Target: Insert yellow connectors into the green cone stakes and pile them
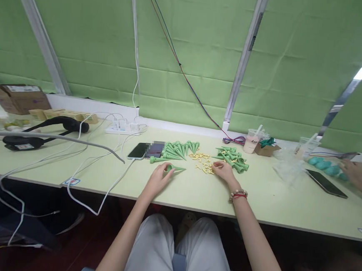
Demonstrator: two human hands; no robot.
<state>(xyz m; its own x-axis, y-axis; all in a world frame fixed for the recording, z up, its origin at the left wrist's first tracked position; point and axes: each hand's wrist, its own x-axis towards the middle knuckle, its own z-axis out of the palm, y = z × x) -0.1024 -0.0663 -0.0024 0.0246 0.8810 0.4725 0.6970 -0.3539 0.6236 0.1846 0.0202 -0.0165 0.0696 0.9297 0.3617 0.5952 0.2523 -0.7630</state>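
Note:
My left hand (160, 177) is closed round the wide end of a green plastic spike (178, 168), whose point faces right, just over the table. The fingertips of my right hand (224, 171) are pinched together at the edge of a scatter of small yellow plastic pieces (202, 156); what is between them is too small to make out. Beyond my left hand, several green spikes (176, 148) lie side by side in a fan. A looser heap of green spikes (234, 158) is right of the yellow pieces, behind my right hand.
Two phones, one a white-edged phone (138, 150) on a cable, lie left of the spikes. Farther left are a black headset (48, 131) and a power strip (123, 129). A pink drink cup (251, 142) stands at the back. At right, another person's hand (358, 174) touches teal objects (325, 165).

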